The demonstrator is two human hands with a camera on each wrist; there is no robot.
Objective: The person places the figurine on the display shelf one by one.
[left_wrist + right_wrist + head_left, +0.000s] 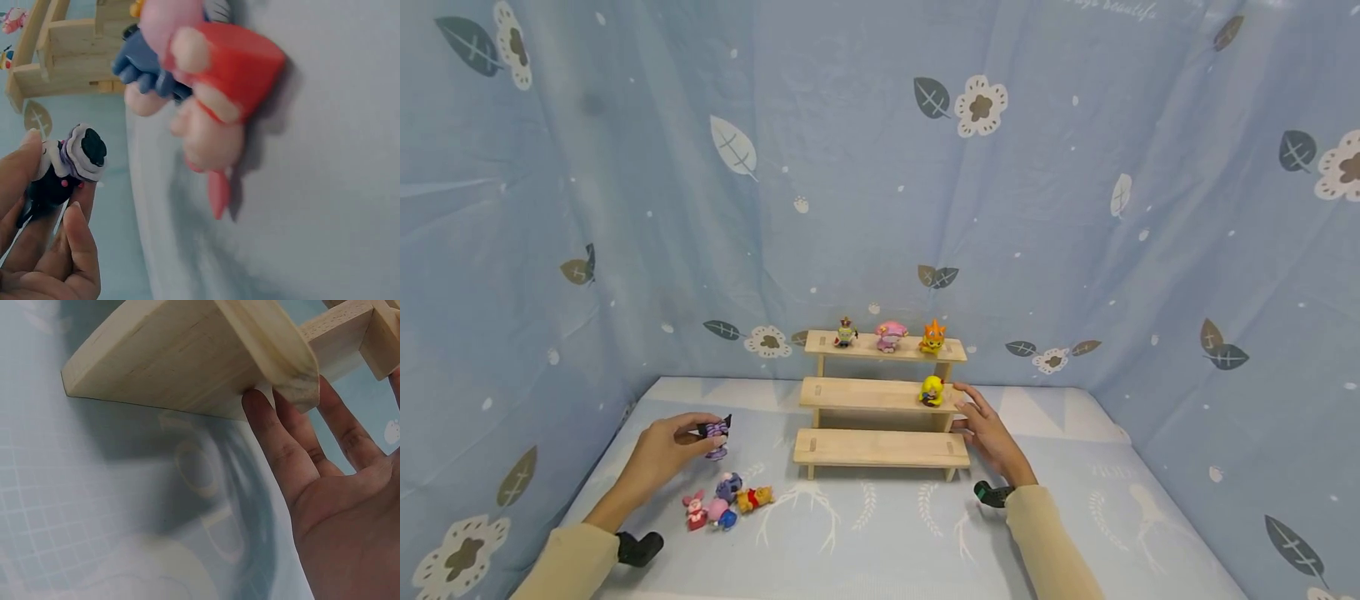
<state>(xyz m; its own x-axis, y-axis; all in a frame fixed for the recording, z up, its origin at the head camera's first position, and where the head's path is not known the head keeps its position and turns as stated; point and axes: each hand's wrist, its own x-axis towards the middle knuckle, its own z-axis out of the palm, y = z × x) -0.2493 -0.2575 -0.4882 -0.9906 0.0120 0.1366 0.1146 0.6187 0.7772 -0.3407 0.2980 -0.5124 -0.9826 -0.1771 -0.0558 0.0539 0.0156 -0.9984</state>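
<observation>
A three-step wooden stand (880, 447) sits at the back of the blue mat. Its top step carries three small figures (891, 336); a yellow figure (932, 390) stands at the right end of the middle step. My left hand (679, 442) pinches a black and purple figure (715, 431) (65, 169) above the mat, left of the stand. My right hand (985, 429) (325, 469) is open with straight fingers beside the stand's right end, just right of the yellow figure. In the right wrist view its fingertips (255, 403) lie against the stand's end.
Several small figures lie on the mat under my left hand: a pink and red one (696, 510) (219, 106), a blue one (727, 485), an orange one (754, 498). Blue patterned cloth (625, 208) walls the space on three sides.
</observation>
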